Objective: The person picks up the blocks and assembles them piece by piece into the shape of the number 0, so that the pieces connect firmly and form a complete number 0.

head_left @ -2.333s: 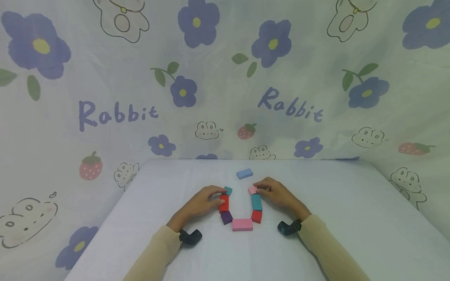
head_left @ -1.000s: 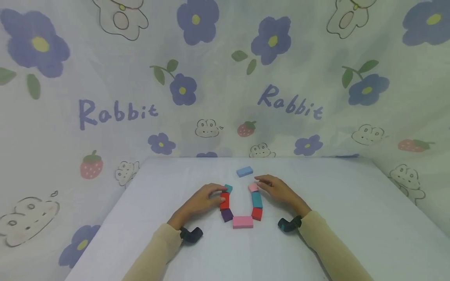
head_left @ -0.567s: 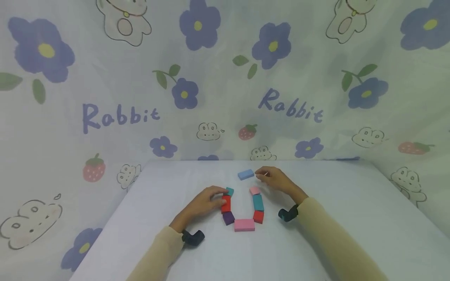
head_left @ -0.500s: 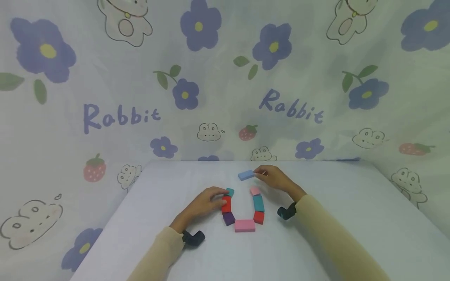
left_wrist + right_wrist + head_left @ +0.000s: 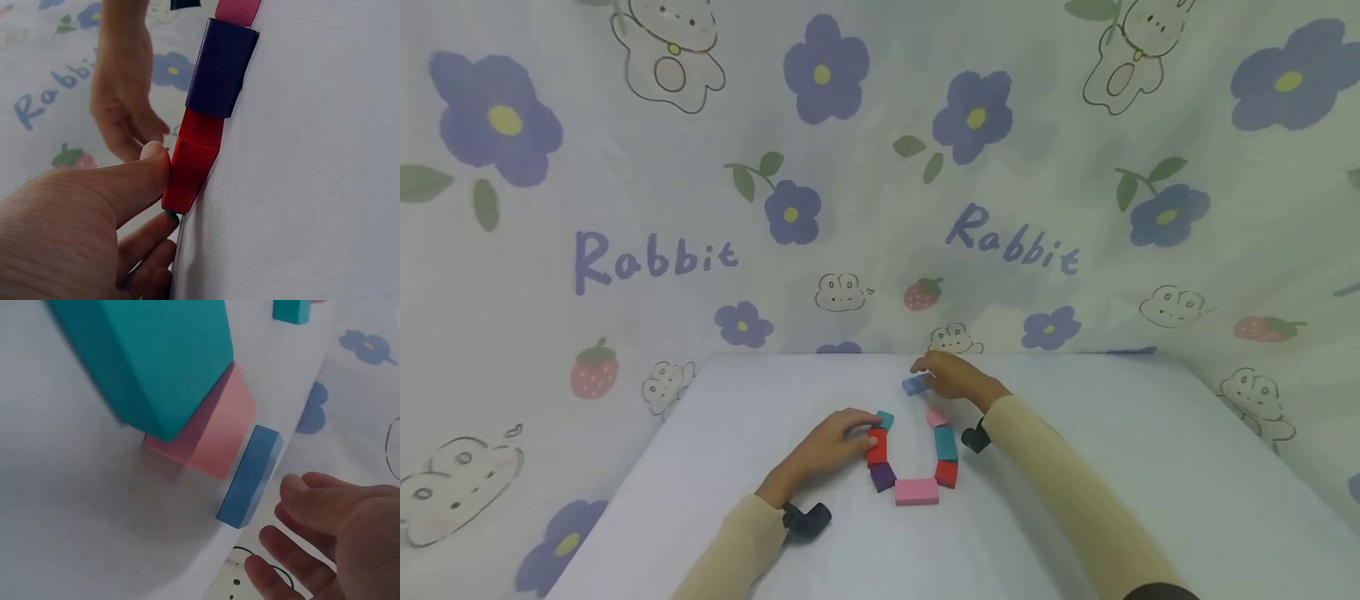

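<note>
Coloured blocks form a U on the white table. On its left side are a small teal block [image 5: 887, 420], a red block [image 5: 877, 451] and a purple block [image 5: 219, 69]; a long pink block [image 5: 917, 492] makes the bottom. A small red block [image 5: 947, 475], a teal block [image 5: 946, 444] and a small pink block [image 5: 215, 434] form the right side. My left hand [image 5: 826, 447] rests its thumb against the red block, fingers by the small teal one. My right hand [image 5: 951, 377] is over the light blue block [image 5: 251, 478], partly covering it, its fingers apart from it in the right wrist view.
The white table [image 5: 1075, 500] reaches back to a patterned cloth [image 5: 880, 208] with flowers and rabbits, which also hangs at both sides. Black wrist cameras stick out near each wrist, the right one [image 5: 976, 436] close to the teal block.
My right hand has left the small pink block and moved away from me and leftward, over the light blue block. My left hand stays by the red and small teal blocks.
</note>
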`<state>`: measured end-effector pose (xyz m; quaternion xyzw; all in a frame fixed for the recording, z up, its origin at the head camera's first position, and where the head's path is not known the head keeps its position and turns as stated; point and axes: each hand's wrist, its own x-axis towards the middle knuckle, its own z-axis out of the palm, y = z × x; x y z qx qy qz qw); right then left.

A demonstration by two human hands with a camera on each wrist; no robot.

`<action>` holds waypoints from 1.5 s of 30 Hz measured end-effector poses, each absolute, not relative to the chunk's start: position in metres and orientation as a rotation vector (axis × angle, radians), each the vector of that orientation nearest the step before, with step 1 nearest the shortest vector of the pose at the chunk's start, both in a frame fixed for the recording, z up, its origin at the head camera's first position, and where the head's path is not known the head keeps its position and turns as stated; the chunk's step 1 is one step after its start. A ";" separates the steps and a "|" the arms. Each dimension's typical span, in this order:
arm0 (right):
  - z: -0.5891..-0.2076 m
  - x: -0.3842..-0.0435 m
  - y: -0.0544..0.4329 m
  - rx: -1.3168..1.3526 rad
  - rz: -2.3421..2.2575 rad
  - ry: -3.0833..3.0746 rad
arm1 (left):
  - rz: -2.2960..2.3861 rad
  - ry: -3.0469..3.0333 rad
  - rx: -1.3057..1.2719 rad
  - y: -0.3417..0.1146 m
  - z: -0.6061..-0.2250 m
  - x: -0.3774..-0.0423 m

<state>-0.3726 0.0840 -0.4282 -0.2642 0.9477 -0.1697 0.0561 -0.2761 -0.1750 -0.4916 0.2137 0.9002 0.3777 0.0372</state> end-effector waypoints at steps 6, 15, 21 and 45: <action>-0.431 -0.379 0.077 -0.761 -0.291 2.889 | 1.195 2.753 0.650 -0.174 -0.493 -0.276; -0.440 -0.389 0.084 -0.861 -0.157 2.903 | 1.193 2.728 0.684 -0.165 -0.490 -0.276; -0.445 -0.388 0.087 -0.914 -0.069 2.911 | 1.190 2.723 0.706 -0.164 -0.492 -0.276; -0.428 -0.360 0.064 -0.931 -0.282 2.699 | 1.177 2.736 0.697 -0.175 -0.487 -0.272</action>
